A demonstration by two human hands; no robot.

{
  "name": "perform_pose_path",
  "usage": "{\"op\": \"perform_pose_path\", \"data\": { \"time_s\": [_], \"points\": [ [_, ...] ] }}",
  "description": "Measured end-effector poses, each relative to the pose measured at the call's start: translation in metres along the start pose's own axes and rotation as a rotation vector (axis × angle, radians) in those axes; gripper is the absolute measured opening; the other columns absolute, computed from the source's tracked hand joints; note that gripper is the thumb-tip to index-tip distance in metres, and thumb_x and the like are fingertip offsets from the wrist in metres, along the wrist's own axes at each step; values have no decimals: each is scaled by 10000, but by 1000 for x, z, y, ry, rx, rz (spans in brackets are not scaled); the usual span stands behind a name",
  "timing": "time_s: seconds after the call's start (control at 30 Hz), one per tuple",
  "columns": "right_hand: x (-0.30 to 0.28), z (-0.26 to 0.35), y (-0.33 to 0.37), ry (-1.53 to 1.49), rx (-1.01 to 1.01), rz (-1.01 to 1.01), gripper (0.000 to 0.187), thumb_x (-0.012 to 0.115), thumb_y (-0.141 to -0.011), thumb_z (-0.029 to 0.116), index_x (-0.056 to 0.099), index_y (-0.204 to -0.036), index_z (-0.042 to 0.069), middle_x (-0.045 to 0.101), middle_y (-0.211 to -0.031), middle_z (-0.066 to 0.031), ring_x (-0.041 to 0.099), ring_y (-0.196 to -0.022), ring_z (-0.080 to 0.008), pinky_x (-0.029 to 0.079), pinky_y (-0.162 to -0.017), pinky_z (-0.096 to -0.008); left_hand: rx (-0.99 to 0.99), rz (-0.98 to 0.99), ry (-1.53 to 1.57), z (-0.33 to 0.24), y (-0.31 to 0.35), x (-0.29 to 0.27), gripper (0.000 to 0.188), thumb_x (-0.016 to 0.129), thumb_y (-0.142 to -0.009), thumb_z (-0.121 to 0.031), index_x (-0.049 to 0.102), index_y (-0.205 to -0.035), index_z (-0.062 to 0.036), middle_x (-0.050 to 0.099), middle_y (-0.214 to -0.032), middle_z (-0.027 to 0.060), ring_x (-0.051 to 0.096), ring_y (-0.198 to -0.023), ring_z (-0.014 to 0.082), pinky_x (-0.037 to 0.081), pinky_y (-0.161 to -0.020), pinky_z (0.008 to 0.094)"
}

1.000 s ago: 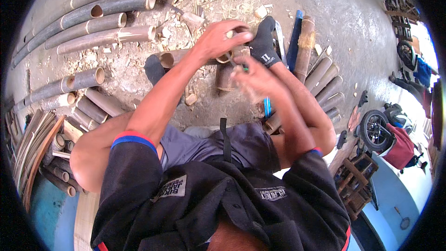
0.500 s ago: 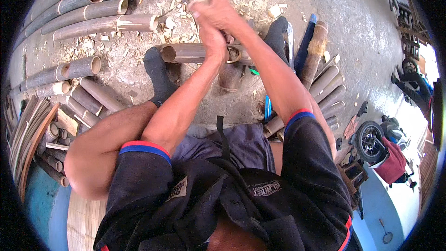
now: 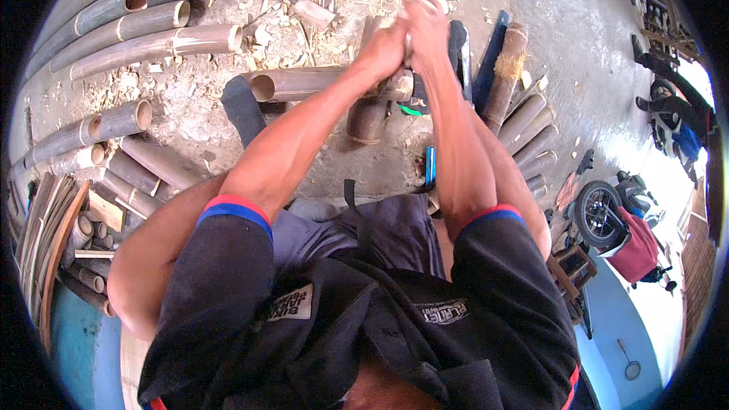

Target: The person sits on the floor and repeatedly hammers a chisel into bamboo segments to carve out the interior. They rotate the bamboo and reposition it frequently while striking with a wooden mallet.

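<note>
My left hand [image 3: 382, 51] and my right hand [image 3: 428, 24] are closed together, one against the other, around a pale handle that shows only in part. Motion smears my right hand, and the tool's working end is hidden. Just below them a bamboo tube [image 3: 300, 84] lies crosswise between my socked feet, its open end to the left. Under it stands or lies a shorter bamboo piece [image 3: 367, 120]. My hands are over the tube's right part; whether the tool touches it I cannot tell. A wooden-handled blade tool [image 3: 313, 13] lies on the floor to their left.
Several long bamboo poles [image 3: 163, 42], some with cut holes, lie at the far left. More bamboo tubes [image 3: 524, 125] fan out at the right, near a blue saw-like strip [image 3: 490, 49]. Chips cover the floor [image 3: 205, 102]. A motorbike wheel [image 3: 600, 214] stands farther right.
Both hands, still together, have moved right along the bamboo tube. The wooden-handled tool on the floor, formerly mostly covered by my hands, now shows. The whole view has shifted slightly.
</note>
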State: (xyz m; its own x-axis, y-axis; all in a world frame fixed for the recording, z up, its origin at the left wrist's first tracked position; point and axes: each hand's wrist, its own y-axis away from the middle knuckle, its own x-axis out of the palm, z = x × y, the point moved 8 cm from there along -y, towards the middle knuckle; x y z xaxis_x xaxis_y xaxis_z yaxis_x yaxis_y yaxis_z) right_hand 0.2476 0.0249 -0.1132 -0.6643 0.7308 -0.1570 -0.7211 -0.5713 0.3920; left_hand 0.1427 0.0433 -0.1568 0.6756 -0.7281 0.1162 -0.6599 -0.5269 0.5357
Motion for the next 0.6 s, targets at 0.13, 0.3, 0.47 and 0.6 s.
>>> {"op": "perform_pose_path", "data": {
  "time_s": [0.13,0.3,0.47,0.6],
  "points": [
    [-72,-53,58,-400,-76,-262,460,699,-946,220,498,-1290,-9,645,-993,-112,617,-840,-196,543,-722,-341,239,210,-335,26,10,47,933,227,-1011,-744,615,-643,20,605,-592,171,634,-598,320,525,-673,474],
    [-63,-44,41,-289,-81,-404,391,706,-937,172,535,-1244,2,634,-1007,-107,607,-878,-191,528,-753,-335,-105,429,-280,12,7,37,939,244,-984,-783,611,-650,14,561,-552,96,628,-560,200,455,-399,349],
    [-5,-16,6,-401,-96,-287,380,700,-853,114,572,-1182,-28,643,-936,-79,594,-794,-155,507,-696,-300,49,60,-370,-13,-15,-20,874,248,-1033,-690,580,-654,24,580,-600,133,537,-576,268,450,-601,463],
    [49,8,10,-198,-39,70,348,726,-829,136,633,-1133,-6,675,-952,-89,637,-833,-164,533,-723,-306,-19,-207,-226,-5,21,-50,780,254,-1079,-583,624,-744,16,640,-703,142,583,-705,268,468,-721,466]
  ]
}}
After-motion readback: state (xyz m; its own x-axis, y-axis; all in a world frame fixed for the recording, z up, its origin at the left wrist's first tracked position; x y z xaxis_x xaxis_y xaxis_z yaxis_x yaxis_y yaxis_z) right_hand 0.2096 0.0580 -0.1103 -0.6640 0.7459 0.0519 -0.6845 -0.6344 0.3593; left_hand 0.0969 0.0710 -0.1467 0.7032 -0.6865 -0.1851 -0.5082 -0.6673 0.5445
